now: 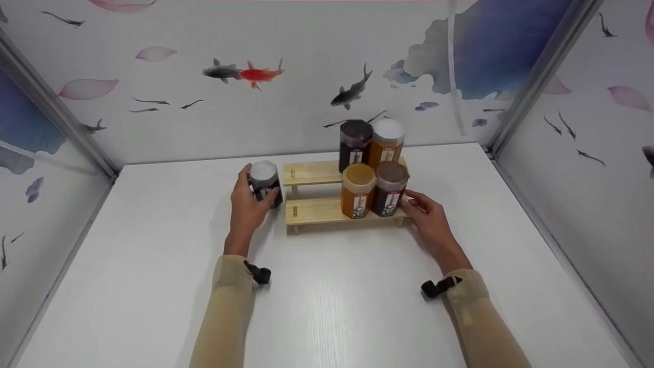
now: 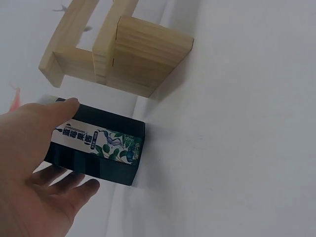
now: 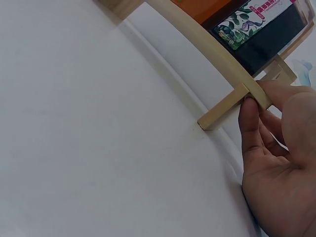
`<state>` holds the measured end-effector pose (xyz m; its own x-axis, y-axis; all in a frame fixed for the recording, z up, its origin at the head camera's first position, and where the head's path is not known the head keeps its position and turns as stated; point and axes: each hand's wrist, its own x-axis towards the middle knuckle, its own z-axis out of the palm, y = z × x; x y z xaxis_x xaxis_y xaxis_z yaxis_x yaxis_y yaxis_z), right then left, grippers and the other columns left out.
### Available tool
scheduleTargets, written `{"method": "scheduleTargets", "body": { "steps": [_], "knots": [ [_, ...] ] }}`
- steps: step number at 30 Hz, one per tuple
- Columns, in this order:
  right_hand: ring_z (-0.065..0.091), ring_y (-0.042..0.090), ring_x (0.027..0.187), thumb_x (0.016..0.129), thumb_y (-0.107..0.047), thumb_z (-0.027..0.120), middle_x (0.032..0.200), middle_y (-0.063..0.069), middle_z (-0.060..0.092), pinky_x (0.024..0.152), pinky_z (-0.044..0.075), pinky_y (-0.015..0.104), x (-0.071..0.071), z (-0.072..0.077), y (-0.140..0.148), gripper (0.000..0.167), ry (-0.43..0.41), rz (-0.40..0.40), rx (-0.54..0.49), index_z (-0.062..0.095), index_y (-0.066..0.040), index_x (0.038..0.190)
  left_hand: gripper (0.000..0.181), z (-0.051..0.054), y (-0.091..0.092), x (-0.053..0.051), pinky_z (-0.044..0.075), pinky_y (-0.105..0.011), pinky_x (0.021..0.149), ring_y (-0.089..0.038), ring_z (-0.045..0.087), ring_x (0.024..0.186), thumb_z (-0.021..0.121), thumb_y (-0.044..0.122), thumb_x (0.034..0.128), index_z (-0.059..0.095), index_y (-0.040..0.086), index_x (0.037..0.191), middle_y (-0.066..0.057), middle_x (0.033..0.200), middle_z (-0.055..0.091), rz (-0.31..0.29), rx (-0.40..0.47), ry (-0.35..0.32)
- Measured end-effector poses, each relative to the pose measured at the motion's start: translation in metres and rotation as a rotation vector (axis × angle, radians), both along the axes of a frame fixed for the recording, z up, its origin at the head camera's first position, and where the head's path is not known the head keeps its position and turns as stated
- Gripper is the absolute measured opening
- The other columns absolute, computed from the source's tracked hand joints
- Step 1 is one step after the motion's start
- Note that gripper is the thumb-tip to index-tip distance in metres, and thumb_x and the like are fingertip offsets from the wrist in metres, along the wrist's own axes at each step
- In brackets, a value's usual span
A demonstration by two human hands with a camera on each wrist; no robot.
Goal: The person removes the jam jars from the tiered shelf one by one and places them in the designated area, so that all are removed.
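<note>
Black, likely stiff, the centre-left jar (image 1: pixel 265 183) is best gripped round its sides, as by curled left fingers (image 2: pixel 79 192); the rack (image 1: pixel 318 210) is pinched by right fingers (image 3: pixel 276 94).

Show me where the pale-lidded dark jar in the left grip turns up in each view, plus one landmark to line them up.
Head: the pale-lidded dark jar is left of centre, in the left grip.
Left wrist: left of centre, below the wooden rack, label showing.
Right wrist: not in it; a different dark jar shows upper right.
Landmark: the wooden rack, in all three.
</note>
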<state>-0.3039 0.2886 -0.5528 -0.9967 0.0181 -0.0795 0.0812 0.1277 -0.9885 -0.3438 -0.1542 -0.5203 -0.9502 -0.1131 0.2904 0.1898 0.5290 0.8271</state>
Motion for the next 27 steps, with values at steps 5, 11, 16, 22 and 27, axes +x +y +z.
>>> {"method": "scheduleTargets", "body": {
  "steps": [5, 11, 16, 22, 27],
  "knots": [
    [0.063, 0.019, 0.123, 0.103, -0.05, 0.073, 0.132, 0.007, 0.064, 0.099, 0.057, 0.023, -0.001, -0.002, 0.001, 0.062, 0.0, -0.006, 0.036, 0.058, -0.019, 0.155, 0.094, 0.011, 0.005, 0.009, 0.036, -0.054, 0.131, -0.038, 0.038, 0.159, 0.081, 0.027, 0.0986, 0.025, 0.001, 0.169, -0.024, 0.169, 0.038, 0.025, -0.041, -0.032],
    [0.064, 0.015, 0.116, 0.103, -0.045, 0.074, 0.126, 0.006, 0.066, 0.096, 0.057, 0.022, -0.002, -0.004, 0.001, 0.061, 0.029, -0.011, 0.012, 0.06, -0.015, 0.154, 0.084, 0.031, 0.022, 0.024, 0.044, -0.06, 0.122, -0.041, 0.041, 0.152, 0.08, 0.026, 0.0994, 0.035, 0.003, 0.165, -0.025, 0.163, 0.044, 0.059, -0.012, 0.121],
    [0.063, 0.014, 0.115, 0.103, -0.043, 0.075, 0.124, 0.004, 0.064, 0.095, 0.058, 0.022, -0.002, -0.003, 0.0, 0.06, 0.03, -0.016, 0.003, 0.06, -0.013, 0.153, 0.07, 0.043, 0.044, 0.036, 0.049, -0.055, 0.118, -0.037, 0.051, 0.145, 0.078, 0.025, 0.1016, 0.044, 0.005, 0.16, -0.022, 0.154, 0.055, 0.015, 0.025, 0.216],
    [0.064, 0.015, 0.119, 0.103, -0.045, 0.075, 0.127, 0.006, 0.063, 0.098, 0.057, 0.022, -0.002, -0.001, 0.0, 0.061, 0.019, -0.017, 0.006, 0.059, -0.015, 0.154, 0.064, 0.051, 0.075, 0.048, 0.053, -0.052, 0.116, -0.03, 0.066, 0.133, 0.079, 0.028, 0.1015, 0.05, 0.009, 0.155, -0.014, 0.138, 0.071, -0.162, 0.069, 0.148],
    [0.064, 0.016, 0.12, 0.102, -0.048, 0.074, 0.129, 0.006, 0.063, 0.098, 0.057, 0.022, -0.002, -0.002, -0.001, 0.062, 0.02, -0.01, 0.019, 0.06, -0.016, 0.153, 0.067, 0.053, 0.099, 0.054, 0.052, -0.052, 0.117, -0.028, 0.064, 0.133, 0.08, 0.032, 0.1008, 0.05, 0.012, 0.157, -0.011, 0.143, 0.069, -0.272, 0.064, 0.062]
  ]
}}
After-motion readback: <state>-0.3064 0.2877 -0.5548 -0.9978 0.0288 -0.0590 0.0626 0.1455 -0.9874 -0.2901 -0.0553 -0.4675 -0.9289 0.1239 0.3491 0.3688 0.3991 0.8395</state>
